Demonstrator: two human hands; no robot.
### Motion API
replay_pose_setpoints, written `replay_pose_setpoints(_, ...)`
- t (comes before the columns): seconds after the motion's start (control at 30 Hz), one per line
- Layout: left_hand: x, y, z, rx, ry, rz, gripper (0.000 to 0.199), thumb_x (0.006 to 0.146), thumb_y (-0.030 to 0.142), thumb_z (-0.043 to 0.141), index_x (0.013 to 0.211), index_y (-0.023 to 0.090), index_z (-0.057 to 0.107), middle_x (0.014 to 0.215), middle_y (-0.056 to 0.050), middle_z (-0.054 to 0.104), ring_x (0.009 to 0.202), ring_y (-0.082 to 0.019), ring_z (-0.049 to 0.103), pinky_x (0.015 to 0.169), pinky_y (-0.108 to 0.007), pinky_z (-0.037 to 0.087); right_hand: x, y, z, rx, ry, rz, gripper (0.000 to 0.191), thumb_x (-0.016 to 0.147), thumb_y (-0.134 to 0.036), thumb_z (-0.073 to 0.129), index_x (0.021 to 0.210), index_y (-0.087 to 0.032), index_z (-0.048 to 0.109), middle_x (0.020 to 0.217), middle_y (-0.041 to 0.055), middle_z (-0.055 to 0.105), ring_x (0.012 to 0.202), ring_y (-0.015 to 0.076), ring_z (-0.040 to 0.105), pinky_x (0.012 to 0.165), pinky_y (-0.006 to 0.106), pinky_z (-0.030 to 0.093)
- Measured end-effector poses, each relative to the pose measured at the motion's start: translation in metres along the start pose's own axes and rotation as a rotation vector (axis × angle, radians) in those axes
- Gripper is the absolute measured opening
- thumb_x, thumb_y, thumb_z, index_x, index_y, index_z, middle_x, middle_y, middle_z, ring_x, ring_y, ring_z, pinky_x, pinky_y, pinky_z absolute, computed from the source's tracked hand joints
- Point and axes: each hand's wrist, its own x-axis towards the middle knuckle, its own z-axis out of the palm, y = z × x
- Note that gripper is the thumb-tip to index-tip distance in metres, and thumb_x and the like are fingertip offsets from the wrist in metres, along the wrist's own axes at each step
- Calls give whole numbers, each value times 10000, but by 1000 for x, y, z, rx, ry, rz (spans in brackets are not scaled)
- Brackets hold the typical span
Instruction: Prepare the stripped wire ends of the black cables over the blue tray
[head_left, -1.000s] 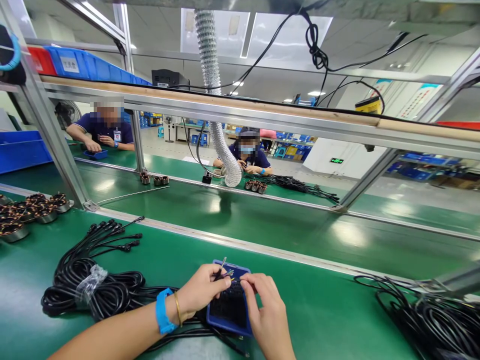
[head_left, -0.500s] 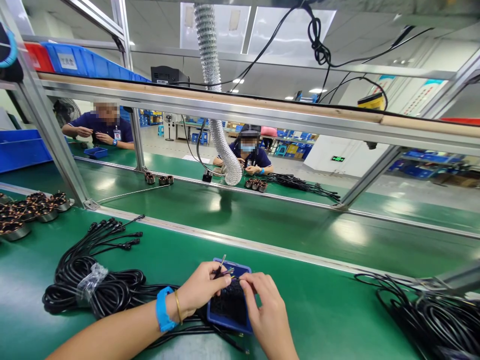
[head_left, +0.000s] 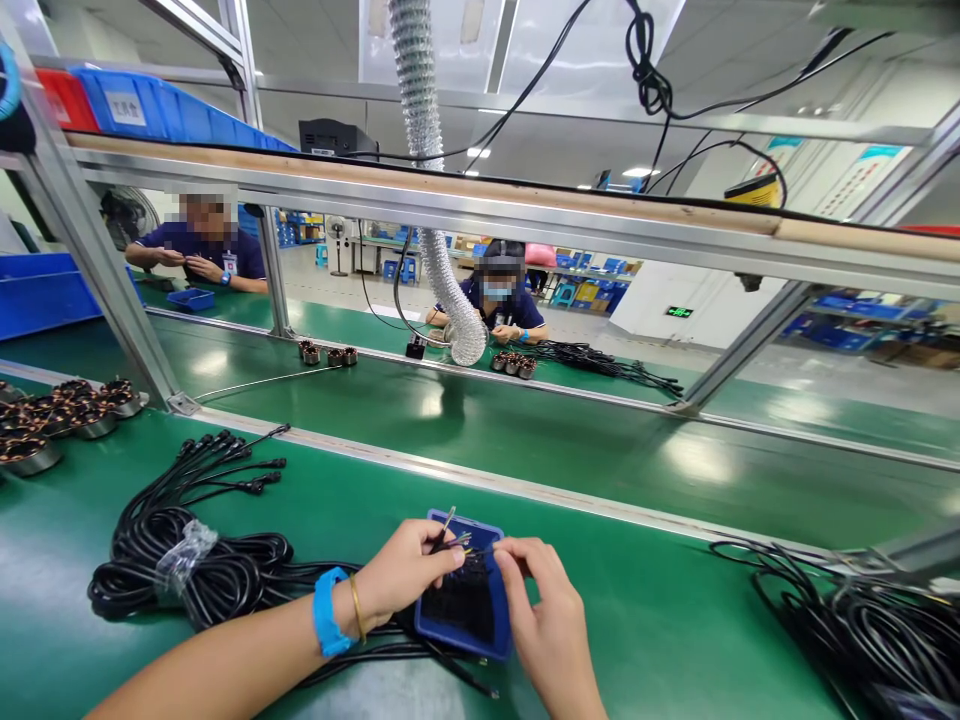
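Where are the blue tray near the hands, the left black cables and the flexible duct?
Blue tray point(head_left: 459, 641), head view: near rim.
Left black cables point(head_left: 223, 580), head view: coiled loops.
Flexible duct point(head_left: 437, 265), head view: lower half.

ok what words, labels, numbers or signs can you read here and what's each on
"工具盒", slightly blurred: white label on blue plastic bin
Unreadable, too small or blurred:
green rectangular sign
white chest badge
small label on black box
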Motion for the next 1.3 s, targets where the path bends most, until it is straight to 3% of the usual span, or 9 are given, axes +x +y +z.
replay_pose_setpoints(0.43, 0, -3, 1, -55, 1, 0, 462, 674, 556, 745, 797, 162, 537, 708, 47, 485, 565, -77, 428, 543, -241, 328, 1, -7, 3, 3, -26, -128, 146, 964, -227, 541, 942, -237, 685, 845, 42, 686, 775, 198, 600, 700, 326, 500)
replay_pose_setpoints(0.73, -3, 3, 1, -16, -29, -30, 374, 678, 474, 734, 744, 162, 539, 643, 60, 453, 560, -81, 443, 534, -230, 313, 1, -5, 3, 171, -61, 117, 259, 975, -361, 521, 910, -233, 736, 843, 55, 713, 796, 203, 658, 723, 315, 539)
replay_pose_setpoints(1.3, -4, 7, 1, 1, -38, -43, 314, 678, 428, 705, 730, 157, 554, 618, 61, 464, 542, -87, 435, 530, -237, 306, 5, -10, 1, 174, -98, 53, 256, 987, -325, 505, 840, -239, 696, 772, 33, 673, 738, 189, 602, 678, 291, 496)
